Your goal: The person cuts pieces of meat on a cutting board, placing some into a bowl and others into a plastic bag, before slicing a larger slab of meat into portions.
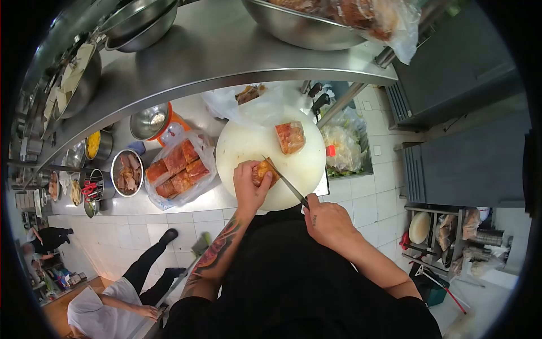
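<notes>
On the round white cutting board (pixel 237 141) lies a browned chunk of roast meat (pixel 261 174), with my left hand (pixel 249 183) closed over its left side. My right hand (pixel 324 219) grips a knife (pixel 291 188) by its dark handle. The blade points up and left, its front part against the right edge of the chunk. A second block of roast meat (pixel 290 138) with a reddish top sits farther back on the board. Left of the board, a clear plastic bag (pixel 206 179) holds several similar reddish-brown blocks.
A metal bowl of meat pieces (pixel 128 172) stands left of the bag, with an orange container (pixel 176 123) behind it. The steel shelf (pixel 226 51) crosses above the board. Knife handles (pixel 320 101) stick up at the back right. A person in a white shirt (pixel 107 308) sits at lower left.
</notes>
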The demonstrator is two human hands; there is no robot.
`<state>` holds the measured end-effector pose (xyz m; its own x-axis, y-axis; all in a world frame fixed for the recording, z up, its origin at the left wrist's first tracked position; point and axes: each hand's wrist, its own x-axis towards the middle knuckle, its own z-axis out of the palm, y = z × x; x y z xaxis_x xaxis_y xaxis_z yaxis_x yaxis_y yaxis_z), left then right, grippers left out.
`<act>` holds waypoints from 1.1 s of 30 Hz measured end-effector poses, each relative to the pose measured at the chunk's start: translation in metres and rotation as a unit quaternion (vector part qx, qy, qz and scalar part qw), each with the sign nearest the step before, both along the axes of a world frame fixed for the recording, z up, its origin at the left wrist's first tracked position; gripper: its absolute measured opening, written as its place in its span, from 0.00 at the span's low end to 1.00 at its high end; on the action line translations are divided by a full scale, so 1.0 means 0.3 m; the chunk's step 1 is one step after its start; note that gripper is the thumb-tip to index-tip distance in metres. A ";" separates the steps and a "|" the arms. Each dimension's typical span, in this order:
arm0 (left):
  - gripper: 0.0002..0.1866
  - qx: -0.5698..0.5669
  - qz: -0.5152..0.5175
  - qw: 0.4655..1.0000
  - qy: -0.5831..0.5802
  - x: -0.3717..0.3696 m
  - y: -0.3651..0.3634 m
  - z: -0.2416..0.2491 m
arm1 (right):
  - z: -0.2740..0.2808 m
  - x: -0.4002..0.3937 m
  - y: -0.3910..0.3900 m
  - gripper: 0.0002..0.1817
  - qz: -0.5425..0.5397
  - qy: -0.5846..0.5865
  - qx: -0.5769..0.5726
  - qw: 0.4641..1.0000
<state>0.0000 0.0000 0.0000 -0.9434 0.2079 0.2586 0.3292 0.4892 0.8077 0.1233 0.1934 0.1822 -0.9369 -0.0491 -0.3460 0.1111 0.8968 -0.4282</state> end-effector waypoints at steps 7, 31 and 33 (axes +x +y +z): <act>0.21 0.024 0.023 0.999 0.017 -0.018 -0.014 -0.016 | 0.043 -0.040 -0.031 0.12 -0.001 -0.039 0.031 0.999; 0.22 0.026 0.031 0.999 0.006 -0.008 0.000 -0.049 | -0.287 -0.266 -0.070 0.19 -0.057 -0.086 0.018 0.995; 0.25 0.018 0.024 0.999 -0.012 -0.005 -0.021 -0.029 | -0.303 -0.286 -0.051 0.19 -0.054 -0.069 0.004 0.996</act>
<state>-0.0016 -0.0063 -0.0086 -0.9580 0.1528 0.2425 0.2864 0.4754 0.8318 0.0376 0.1780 0.0914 -0.8804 0.0532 -0.4712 0.2651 0.8792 -0.3959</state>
